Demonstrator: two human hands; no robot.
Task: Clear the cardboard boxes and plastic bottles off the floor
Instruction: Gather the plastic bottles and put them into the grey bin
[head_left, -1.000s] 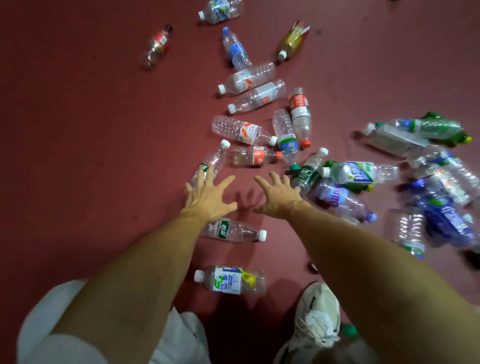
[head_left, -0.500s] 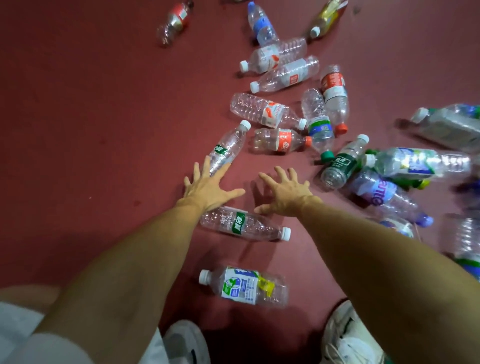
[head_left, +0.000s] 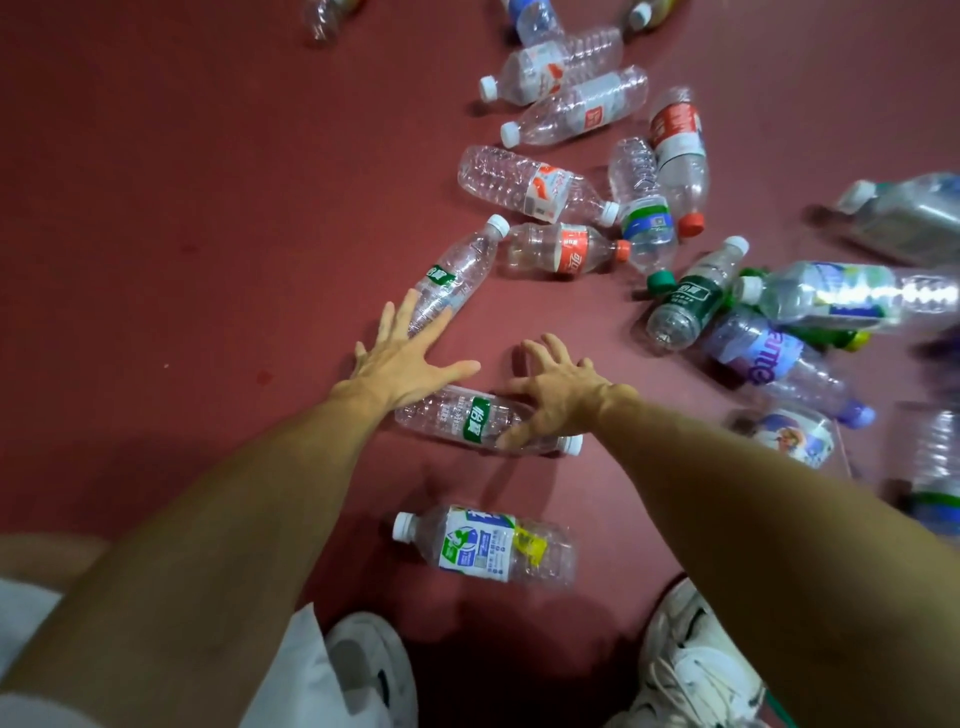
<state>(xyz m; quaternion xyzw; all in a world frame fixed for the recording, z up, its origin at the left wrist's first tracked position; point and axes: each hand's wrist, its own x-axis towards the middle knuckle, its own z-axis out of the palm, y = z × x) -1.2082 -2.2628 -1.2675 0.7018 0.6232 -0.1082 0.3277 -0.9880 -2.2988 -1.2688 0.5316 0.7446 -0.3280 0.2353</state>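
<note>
Several empty plastic bottles lie scattered on the red floor (head_left: 182, 218). My left hand (head_left: 405, 358) is spread flat, its fingertips over the base of a clear green-label bottle (head_left: 457, 273). My right hand (head_left: 556, 387) has its fingers spread and bent, hovering over the floor. Below both hands lies another green-label bottle (head_left: 467, 418); my right thumb is at its neck end, near the white cap. A bottle with a blue, green and white label (head_left: 483, 545) lies nearer my feet. No cardboard box is in view.
A dense pile of bottles fills the right side, among them a dark green-label bottle (head_left: 691, 296) and a purple-label bottle (head_left: 774, 358). My white shoes (head_left: 691, 670) stand at the bottom edge. The left half shows bare red floor.
The view has shifted so the bottles sit further right and up in frame. My hands reached on forward: the left now covers the base of the far green-label bottle, the right has come down onto the near one.
</note>
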